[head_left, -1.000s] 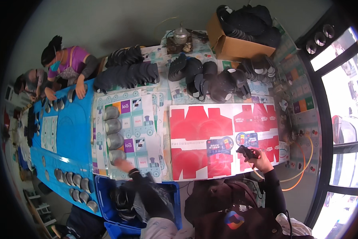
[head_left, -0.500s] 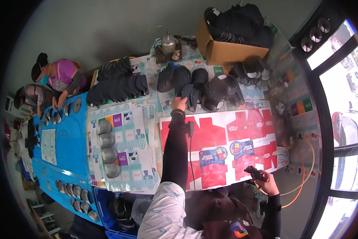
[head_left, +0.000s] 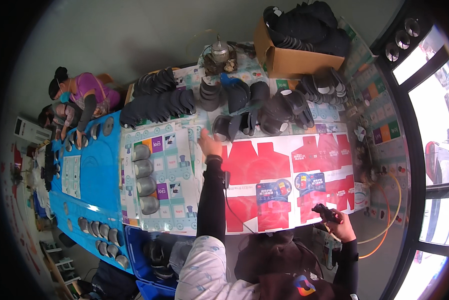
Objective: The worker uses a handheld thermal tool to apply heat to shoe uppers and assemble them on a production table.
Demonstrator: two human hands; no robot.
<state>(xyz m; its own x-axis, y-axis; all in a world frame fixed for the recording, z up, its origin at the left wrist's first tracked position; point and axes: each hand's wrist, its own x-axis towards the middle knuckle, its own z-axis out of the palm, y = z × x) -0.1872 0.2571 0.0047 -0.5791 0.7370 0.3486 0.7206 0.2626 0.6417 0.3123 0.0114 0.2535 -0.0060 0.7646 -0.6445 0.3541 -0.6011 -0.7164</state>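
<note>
My left hand (head_left: 211,145) is over the near middle of the table, its fingers apart and nothing visible in them. Just beyond it stands a dark curved, cup-like piece (head_left: 223,129), beside a few thin black pieces (head_left: 248,122). Whether my fingertips touch that cup is hard to tell. My right hand (head_left: 343,230) is closed round a small dark spray gun (head_left: 326,213), held off the table's front edge at the right, its nozzle pointing left. Red-printed cardboard sheets (head_left: 244,172) lie flat between my hands.
Four-sided open carton (head_left: 304,61) full of black pieces stands at the back right. Rows of dark pieces (head_left: 159,106) line the back. Several grey cups (head_left: 146,186) stand left. A metal pot (head_left: 219,52) sits behind. Hoses (head_left: 392,220) hang right. Two people work at the blue table (head_left: 102,165).
My left hand has drawn back and left from the black pieces, and its fingers have opened. A cup-like piece now stands beside them. My right hand still holds the spray gun; the view has shifted slightly.
</note>
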